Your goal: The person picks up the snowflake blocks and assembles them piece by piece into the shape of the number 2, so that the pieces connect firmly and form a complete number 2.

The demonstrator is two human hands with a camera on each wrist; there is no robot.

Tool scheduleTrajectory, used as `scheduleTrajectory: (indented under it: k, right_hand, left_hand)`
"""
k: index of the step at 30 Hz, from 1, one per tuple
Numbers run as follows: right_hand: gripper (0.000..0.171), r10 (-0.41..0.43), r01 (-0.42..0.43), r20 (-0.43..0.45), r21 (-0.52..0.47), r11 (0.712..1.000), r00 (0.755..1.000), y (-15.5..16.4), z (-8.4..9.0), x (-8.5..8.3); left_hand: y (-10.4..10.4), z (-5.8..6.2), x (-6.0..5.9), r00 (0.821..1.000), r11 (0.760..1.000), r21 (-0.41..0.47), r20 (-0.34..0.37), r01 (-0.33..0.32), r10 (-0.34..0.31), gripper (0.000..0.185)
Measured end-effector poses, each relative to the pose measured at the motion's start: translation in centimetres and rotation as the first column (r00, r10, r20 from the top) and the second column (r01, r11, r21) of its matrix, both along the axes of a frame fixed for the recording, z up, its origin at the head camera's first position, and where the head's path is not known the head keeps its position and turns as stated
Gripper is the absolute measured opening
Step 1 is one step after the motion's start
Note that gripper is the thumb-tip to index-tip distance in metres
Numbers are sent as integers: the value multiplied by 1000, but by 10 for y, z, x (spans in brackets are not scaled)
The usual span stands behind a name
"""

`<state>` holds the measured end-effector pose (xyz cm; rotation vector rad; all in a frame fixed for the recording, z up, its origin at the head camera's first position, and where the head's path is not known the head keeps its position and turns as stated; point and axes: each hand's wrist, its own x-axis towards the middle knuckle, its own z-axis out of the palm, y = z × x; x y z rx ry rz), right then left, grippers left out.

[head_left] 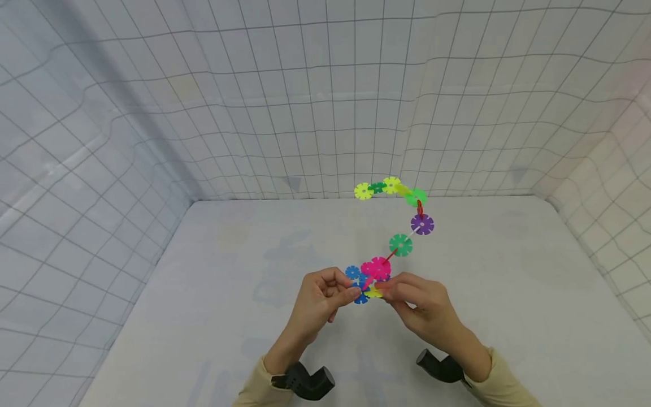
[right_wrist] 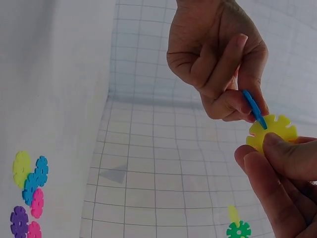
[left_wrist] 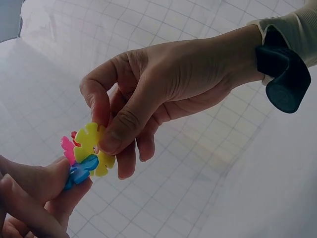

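Observation:
Both hands meet above the table. My left hand point(head_left: 322, 294) pinches a blue slotted plastic disc point(right_wrist: 254, 108) between thumb and fingertips. In my right hand point(head_left: 424, 302), thumb and fingers grip a yellow slotted disc point(left_wrist: 89, 141). The blue disc stands crosswise to the yellow one, its edge right at the yellow rim. Just beyond the fingers lie a pink disc point(head_left: 379, 268) and a small blue disc point(head_left: 352, 272). From the pink one a curved chain of linked discs runs back, with a green disc point(head_left: 400, 245) and a purple disc point(head_left: 422, 224) in it.
At the chain's far end are a light green disc point(head_left: 417, 196) and a yellow end disc point(head_left: 363, 191). The white table point(head_left: 213, 282) reaches back to a grid-patterned curtain point(head_left: 325, 102), which also hangs at both sides. Each wrist wears a black camera mount point(head_left: 310, 383).

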<state>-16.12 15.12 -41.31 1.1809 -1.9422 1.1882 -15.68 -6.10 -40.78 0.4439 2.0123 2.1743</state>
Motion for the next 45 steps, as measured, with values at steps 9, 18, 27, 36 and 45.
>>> scheduleTrajectory:
  k: [9, 18, 27, 36, 45]
  right_hand:
    - [19, 57, -56, 39, -18, 998, 998, 4, 2, -2]
    - [20, 99, -94, 148, -40, 995, 984, 6, 1, -4]
    - [30, 18, -12, 258, -27, 1000, 966, 29, 1, -24]
    - [6, -345, 165, 551, 349, 922, 760, 50, -44, -57]
    - [27, -489, 172, 535, 536, 827, 689, 27, -80, -65]
  left_hand:
    - [-1, 0, 0, 999, 1000, 2, -34, 20, -20, 15]
    - [-2, 0, -1, 1000, 1000, -5, -24, -1, 0, 15]
    - [-9, 1, -6, 998, 998, -36, -38, -56, 54, 12]
    - [-14, 3, -9, 997, 997, -20, -11, -73, 73, 13]
    - [-15, 4, -8, 998, 998, 2, -18, -63, 63, 13]
